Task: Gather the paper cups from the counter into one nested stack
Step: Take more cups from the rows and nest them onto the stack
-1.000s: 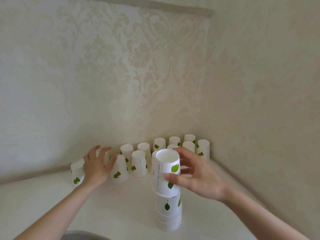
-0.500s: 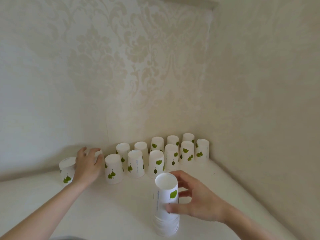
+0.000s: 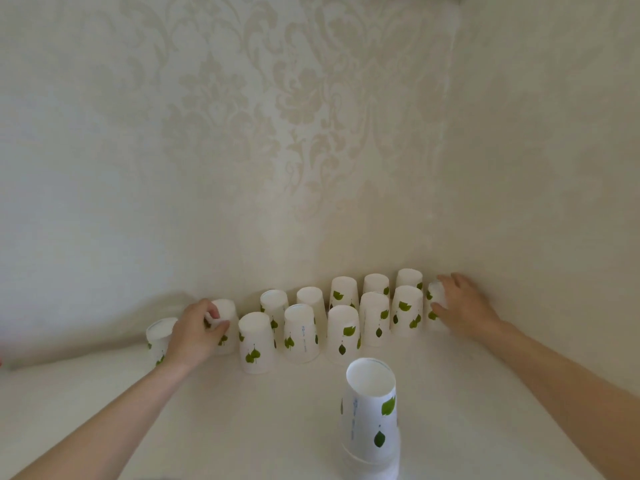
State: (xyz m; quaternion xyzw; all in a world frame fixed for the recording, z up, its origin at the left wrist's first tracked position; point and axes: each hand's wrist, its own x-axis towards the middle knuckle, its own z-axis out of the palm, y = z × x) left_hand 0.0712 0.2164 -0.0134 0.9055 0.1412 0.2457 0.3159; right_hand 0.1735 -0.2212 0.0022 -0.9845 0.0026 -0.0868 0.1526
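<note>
stack (image 3: 371,420): lower centre-right of frame, nearest the camera. nested cups, upside down, flat base up, leaning a bit left. stands free on the surface (image 3: 242,427), no hand on it.
surface: pale, matte, smooth; runs back to a wall corner.
loose cups (image 3: 301,332): two rough rows across mid-frame, behind the stack, all inverted, many touching or just beside each other. approx a dozen left.
left hand (image 3: 195,332): mid-left of frame, fingers and thumb wrapped round the top of the second cup from the left (image 3: 223,323), grasping it. cup looks not yet lifted, cannot tell for sure.
far-left cup (image 3: 160,337): just beside that hand, partly hidden by it.
right hand (image 3: 465,308): mid-right of frame, fingers spread round the end cup on the right (image 3: 437,306). touching it; whether clenched fully, cannot tell.
key relation: stack sits nearer the camera than both hands, between them but closer to the right hand's side. each held cup's long axis is upright, same as the stack's, so prob. lift, carry toward the camera, drop straight over the top, no turning needed.
material: thin paper, white w/ green leaf print, tapered cone shape, wide mouth down. light, crushes easily, my guess.
wall (image 3: 277,133): farthest, cream damask-pattern paper.
</note>
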